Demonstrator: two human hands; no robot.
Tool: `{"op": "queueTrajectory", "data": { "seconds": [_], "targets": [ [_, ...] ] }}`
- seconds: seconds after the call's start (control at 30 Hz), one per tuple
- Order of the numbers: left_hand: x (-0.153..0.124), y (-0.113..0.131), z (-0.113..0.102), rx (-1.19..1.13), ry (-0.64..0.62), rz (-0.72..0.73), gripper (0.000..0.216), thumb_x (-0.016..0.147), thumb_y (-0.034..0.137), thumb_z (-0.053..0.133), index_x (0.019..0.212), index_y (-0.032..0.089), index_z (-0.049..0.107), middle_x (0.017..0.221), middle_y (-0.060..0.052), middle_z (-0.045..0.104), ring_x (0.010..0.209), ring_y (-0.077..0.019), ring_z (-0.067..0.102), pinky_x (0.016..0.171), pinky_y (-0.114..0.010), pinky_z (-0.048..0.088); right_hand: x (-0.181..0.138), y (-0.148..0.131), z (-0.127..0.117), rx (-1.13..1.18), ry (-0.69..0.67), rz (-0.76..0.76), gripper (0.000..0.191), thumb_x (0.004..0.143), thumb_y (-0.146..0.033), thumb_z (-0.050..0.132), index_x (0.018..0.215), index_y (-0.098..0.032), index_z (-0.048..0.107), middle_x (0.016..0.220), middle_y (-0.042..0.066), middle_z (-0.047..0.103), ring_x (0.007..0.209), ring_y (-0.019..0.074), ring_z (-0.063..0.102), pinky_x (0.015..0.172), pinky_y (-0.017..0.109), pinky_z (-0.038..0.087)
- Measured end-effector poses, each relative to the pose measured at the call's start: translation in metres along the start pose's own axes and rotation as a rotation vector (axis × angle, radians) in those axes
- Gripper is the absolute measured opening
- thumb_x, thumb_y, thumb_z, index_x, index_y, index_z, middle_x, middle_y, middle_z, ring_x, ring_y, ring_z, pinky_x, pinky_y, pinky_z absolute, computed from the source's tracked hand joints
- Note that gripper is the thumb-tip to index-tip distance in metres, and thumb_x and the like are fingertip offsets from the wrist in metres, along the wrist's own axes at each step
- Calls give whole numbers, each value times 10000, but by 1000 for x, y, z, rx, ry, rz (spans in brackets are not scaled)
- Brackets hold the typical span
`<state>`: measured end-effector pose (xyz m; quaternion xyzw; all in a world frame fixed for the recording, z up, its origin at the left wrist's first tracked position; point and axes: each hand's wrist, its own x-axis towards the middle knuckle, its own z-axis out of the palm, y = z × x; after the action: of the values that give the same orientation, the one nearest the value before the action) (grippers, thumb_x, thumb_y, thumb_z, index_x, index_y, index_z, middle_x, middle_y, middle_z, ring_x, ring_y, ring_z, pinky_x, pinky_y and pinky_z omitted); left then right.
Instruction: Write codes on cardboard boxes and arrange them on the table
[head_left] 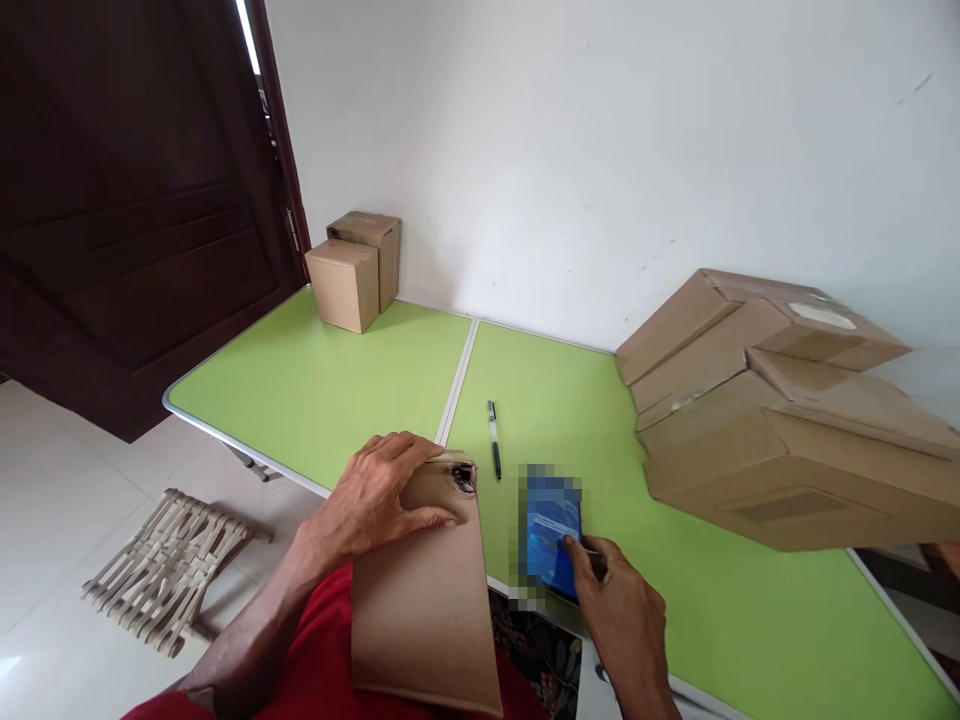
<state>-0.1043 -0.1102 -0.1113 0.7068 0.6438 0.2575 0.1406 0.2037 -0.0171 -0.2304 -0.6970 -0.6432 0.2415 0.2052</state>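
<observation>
A brown cardboard box [424, 625] leans over my lap at the front edge of the green table. My left hand [386, 490] grips its far end, with the thumb on the broad face and the fingers over the left side. Black scribbled ink [463, 478] marks the far right corner of that face. To the right, my right hand [619, 605] holds a phone [553, 535] by its right edge, its thumb on the lit blue screen. The phone is partly blurred by pixelation. Between box and phone, a black-and-clear pen [494, 440] lies uncapped-or-capped, I cannot tell which.
Two small cardboard boxes [342, 285] stand at the table's far left against the wall. Larger cardboard boxes [817, 440] are stacked at the right. A seam [459, 375] divides the green table [300, 370]. A woven stool [166, 570] stands on the floor at left, near a dark door [135, 200].
</observation>
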Motion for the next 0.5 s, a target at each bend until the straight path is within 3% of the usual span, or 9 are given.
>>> {"op": "queueTrajectory", "data": {
  "seconds": [0.1, 0.2, 0.3, 0.4, 0.5],
  "targets": [
    [-13, -12, 3, 27, 247, 49, 736, 933, 589, 779, 1542, 266, 521, 1625, -184, 510, 1483, -373, 530, 1182, -556, 496, -9, -2, 0, -167, 93, -104, 637, 915, -596, 378, 1097, -105, 741, 1064, 297, 751, 1009, 470, 709, 876, 572, 543],
    [-32, -33, 11, 38, 530, -67, 813, 1020, 701, 558, 1682, 301, 309, 1731, -196, 324, 1590, -395, 378, 1209, -619, 453, -27, -6, 4, -181, 166, -378, 635, 1021, -552, 402, 1330, -75, 684, 1200, 279, 721, 1127, 440, 687, 950, 567, 573],
    [-58, -59, 33, -19, 695, -231, 691, 1124, 607, 310, 1727, 299, 172, 1743, -191, 300, 1627, -357, 318, 1259, -619, 386, -52, -7, 16, -80, -40, -711, 608, 1071, -417, 482, 1653, -252, 423, 1538, 174, 606, 1380, 383, 606, 1070, 546, 562],
    [-83, -77, 66, -42, 650, -321, 677, 1136, 549, 243, 1737, 323, 29, 1773, -194, 267, 1628, -390, 323, 1235, -670, 396, -72, -2, 35, -45, -246, -879, 782, 1070, -228, 453, 1746, -417, 108, 1780, 64, 334, 1590, 361, 401, 1202, 587, 471],
    [-92, -74, 86, -90, 372, -312, 675, 1112, 587, 165, 1725, 432, -71, 1789, -109, 316, 1622, -406, 359, 1243, -665, 416, -76, 4, 50, 44, -337, -900, 875, 1041, -209, 490, 1752, -400, 16, 1821, 59, 219, 1649, 380, 270, 1273, 626, 375]
  ]
}}
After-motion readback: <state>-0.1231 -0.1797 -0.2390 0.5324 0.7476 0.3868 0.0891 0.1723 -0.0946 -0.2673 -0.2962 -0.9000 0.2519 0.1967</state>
